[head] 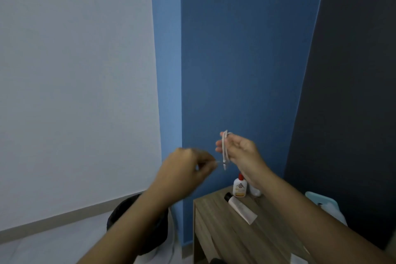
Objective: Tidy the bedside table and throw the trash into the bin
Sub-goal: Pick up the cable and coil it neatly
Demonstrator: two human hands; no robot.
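Both hands are raised in front of the blue wall, above the wooden bedside table [216, 240]. My right hand [242, 152] grips a coiled white cable [224, 148], looped upright between its fingers. My left hand [184, 167] pinches the cable's loose end beside the coil's lower tip. On the table's far corner stand a small white bottle with a red cap [239, 187] and a second white bottle, mostly hidden behind my right wrist. A white tube with a black cap [241, 208] lies flat near them. The bin with a dark liner [154, 236] sits on the floor left of the table, partly behind my left forearm.
A pale teal object [325, 201] shows at the right behind my right arm, against a dark panel. A white scrap [296, 259] lies at the table's near edge. The white wall and floor skirting run on the left.
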